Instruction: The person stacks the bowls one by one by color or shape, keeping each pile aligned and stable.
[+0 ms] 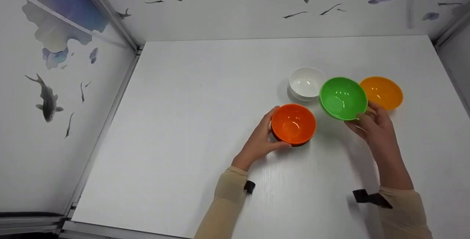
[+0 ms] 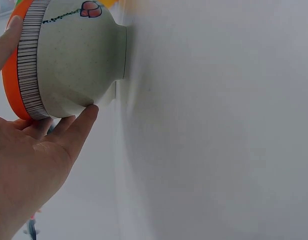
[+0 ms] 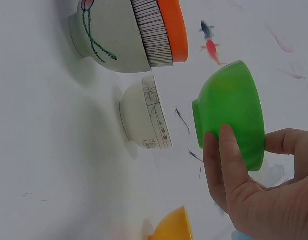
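My left hand (image 1: 260,140) holds the side of an orange bowl (image 1: 293,124) nested in a pale patterned bowl (image 2: 76,55) with a striped band. In the left wrist view its fingers spread along the patterned wall and the thumb lies at the orange rim. The foot of this stack appears to stand on the table. My right hand (image 1: 376,127) pinches a green bowl (image 1: 343,98) by its wall, thumb at the rim and fingers under the outside. That bowl is held raised above the table, mouth up and slightly tilted, as the right wrist view (image 3: 234,110) bowl confirms.
A white bowl (image 1: 306,83) with line drawings on its outside stands behind the orange one. To the right of the green bowl is a yellow-orange bowl (image 1: 383,93). White panels (image 1: 227,15) printed with fish border the white table (image 1: 183,121) at the back and left.
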### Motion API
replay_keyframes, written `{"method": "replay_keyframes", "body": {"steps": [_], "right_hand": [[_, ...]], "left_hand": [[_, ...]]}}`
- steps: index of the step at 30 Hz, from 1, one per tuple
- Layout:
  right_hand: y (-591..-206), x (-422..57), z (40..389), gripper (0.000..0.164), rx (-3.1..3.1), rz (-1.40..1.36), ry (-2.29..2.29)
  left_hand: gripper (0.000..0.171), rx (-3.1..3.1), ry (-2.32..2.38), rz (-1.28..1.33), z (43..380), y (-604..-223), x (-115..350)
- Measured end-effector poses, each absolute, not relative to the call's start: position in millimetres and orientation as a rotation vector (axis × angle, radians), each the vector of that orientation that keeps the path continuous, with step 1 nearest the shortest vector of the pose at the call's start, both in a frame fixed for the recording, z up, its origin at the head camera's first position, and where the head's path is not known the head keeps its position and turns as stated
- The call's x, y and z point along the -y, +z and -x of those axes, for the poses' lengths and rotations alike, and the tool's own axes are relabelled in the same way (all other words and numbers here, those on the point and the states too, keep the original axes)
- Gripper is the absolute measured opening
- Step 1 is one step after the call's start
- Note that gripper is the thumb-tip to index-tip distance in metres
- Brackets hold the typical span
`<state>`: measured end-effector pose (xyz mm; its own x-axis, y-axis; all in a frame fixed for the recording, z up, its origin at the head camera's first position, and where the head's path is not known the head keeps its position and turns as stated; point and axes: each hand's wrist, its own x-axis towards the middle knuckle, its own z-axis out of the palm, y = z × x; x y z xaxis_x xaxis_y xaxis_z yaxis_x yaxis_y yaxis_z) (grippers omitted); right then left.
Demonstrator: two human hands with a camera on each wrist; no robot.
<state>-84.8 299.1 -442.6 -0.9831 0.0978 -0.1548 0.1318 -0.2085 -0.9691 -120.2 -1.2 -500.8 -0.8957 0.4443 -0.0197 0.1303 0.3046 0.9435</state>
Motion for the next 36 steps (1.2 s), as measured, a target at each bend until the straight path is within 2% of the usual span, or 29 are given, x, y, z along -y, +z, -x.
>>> {"method": "replay_keyframes", "body": {"steps": [17, 30, 36], "right_hand": [[-435, -288, 86, 0.054, -1.962, -0.246, -2.397], [-432, -275, 85, 0.060, -2.028, -0.165, -2.334], [-431, -271, 83, 0.047, -2.000, -0.129, -2.351]], "left_hand": [[0.106, -2.311, 1.597, -0.514, 120, -500, 0], [0.107, -2.310, 1.597, -0.526, 120, -500, 1], [0.108, -2.295, 1.591, -0.511, 119, -499, 2]]}}
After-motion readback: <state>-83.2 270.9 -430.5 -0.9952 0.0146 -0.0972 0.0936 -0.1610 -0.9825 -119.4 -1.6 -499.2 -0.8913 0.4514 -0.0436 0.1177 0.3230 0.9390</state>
